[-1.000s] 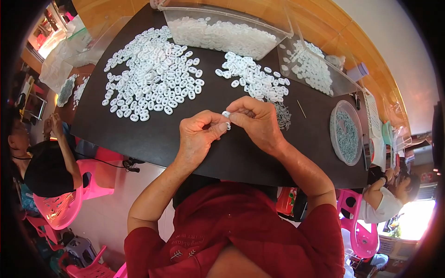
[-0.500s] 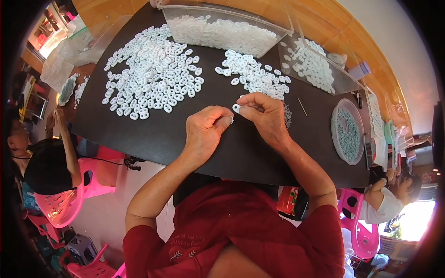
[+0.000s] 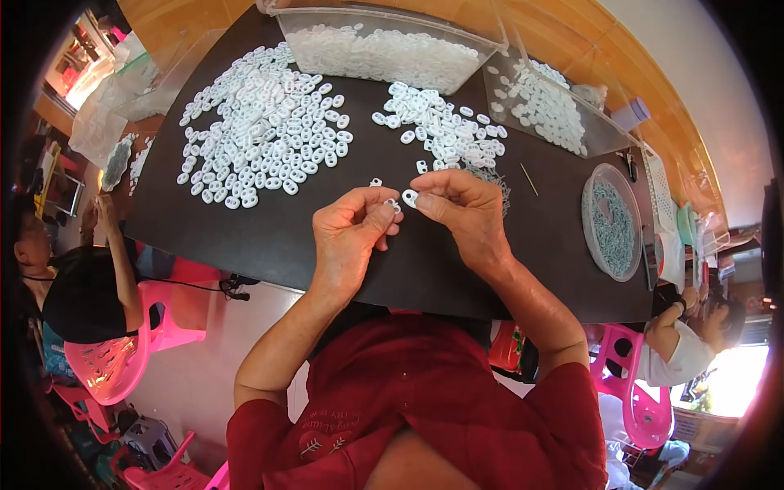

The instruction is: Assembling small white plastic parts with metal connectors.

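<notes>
Over the dark table (image 3: 245,245) my two hands are close together at the centre. My left hand (image 3: 346,237) pinches a small white plastic piece (image 3: 394,206) between thumb and fingers; the fingers partly cover it. A white oval plastic piece with a hole (image 3: 410,198) sticks out from the closed thumb and forefinger of my right hand (image 3: 469,212). The two pieces are slightly apart. Beyond my fingers lie two loose white pieces, one by my left hand (image 3: 376,182) and one by my right (image 3: 422,167). A heap of tiny grey parts (image 3: 500,188) is partly hidden behind my right hand.
A large pile of white oval pieces (image 3: 261,139) lies left, a smaller pile (image 3: 441,131) ahead. Clear bins (image 3: 318,69) (image 3: 600,140) of white pieces stand behind. At right are a thin stick (image 3: 529,180) and a round tub (image 3: 590,245) of grey-green parts. Co-workers sit either side.
My left hand has turned, showing more of its fingers and the piece in them. The loose piece beyond it has come into view. My right hand keeps its pinch.
</notes>
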Tool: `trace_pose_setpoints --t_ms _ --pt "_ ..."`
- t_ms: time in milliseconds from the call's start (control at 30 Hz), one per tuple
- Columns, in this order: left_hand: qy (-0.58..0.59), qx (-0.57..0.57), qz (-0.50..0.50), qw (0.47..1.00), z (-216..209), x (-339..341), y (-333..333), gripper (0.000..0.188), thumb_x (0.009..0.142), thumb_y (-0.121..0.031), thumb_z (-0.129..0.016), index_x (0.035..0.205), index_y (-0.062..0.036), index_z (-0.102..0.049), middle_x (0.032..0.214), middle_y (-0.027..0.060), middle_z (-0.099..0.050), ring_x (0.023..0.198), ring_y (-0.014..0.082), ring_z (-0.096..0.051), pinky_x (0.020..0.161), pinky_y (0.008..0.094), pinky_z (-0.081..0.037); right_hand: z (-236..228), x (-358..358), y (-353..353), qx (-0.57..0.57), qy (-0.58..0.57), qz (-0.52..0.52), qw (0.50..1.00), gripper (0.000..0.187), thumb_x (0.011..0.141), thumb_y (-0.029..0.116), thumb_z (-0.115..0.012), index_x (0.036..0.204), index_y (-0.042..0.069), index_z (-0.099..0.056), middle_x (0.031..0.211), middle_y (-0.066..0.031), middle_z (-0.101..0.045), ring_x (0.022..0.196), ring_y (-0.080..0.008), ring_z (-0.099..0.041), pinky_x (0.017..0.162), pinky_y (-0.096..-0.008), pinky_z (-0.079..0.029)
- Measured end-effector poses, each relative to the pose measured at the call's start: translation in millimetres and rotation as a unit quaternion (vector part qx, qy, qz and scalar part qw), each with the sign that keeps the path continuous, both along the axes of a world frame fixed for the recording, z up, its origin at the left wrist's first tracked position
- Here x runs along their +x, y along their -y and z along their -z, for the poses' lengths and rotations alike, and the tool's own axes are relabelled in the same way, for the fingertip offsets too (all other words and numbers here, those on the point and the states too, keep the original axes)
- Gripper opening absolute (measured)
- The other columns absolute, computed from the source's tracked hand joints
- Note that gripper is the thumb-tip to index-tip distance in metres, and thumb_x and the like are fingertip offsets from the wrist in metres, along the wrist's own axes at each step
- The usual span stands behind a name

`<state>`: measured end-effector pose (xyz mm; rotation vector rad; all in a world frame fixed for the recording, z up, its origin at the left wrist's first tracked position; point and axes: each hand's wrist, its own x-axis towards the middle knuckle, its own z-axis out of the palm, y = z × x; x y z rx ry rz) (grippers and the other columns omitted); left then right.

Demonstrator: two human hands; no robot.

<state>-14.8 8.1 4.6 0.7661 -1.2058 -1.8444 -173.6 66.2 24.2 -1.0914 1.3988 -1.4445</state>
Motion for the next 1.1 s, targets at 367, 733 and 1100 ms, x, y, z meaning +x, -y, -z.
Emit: trace_pose_setpoints --t_ms 367,733,1100 --pt "-0.006 0.010 -0.028 1.000 8.8 7.7 -3.8 0.017 0.086 -0.005 -0.062 0.100 0.0039 -0.062 0.080 0.0077 -0.065 0.065 0.0086 -0.058 0.053 0.0192 -0.043 21.7 5.7 1.3 -0.078 -0.399 0.020 0.913 0.013 0.074 0.001 -0.066 0.087 0.004 -0.064 0.074 -0.0070 -0.056 0.071 -0.0213 -0.055 0.064 -0.0319 -0.045" --pt "-0.005 -0.003 -0.015 1.000 13.5 8.5 -3.0 0.014 0.087 -0.007 -0.062 0.098 0.0021 -0.062 0.079 0.0064 -0.064 0.066 0.0078 -0.056 0.054 0.0188 -0.042 4.9 -29.9 3.2 -0.111 -0.554 0.114 0.817 0.014 0.070 -0.002 -0.066 0.083 0.005 -0.066 0.074 -0.0089 -0.059 0.074 -0.0260 -0.056 0.065 -0.0350 -0.046" --pt "0.012 -0.014 0.006 1.000 14.7 9.9 -3.7 0.014 0.089 -0.009 -0.059 0.099 -0.0004 -0.062 0.079 0.0024 -0.064 0.067 0.0053 -0.055 0.055 0.0175 -0.041 13.3 -23.3 -5.9 -0.119 -0.594 0.035 0.794 0.013 0.066 0.000 -0.069 0.076 0.006 -0.062 0.069 -0.0072 -0.051 0.068 -0.0253 -0.051 0.058 -0.0363 -0.041"
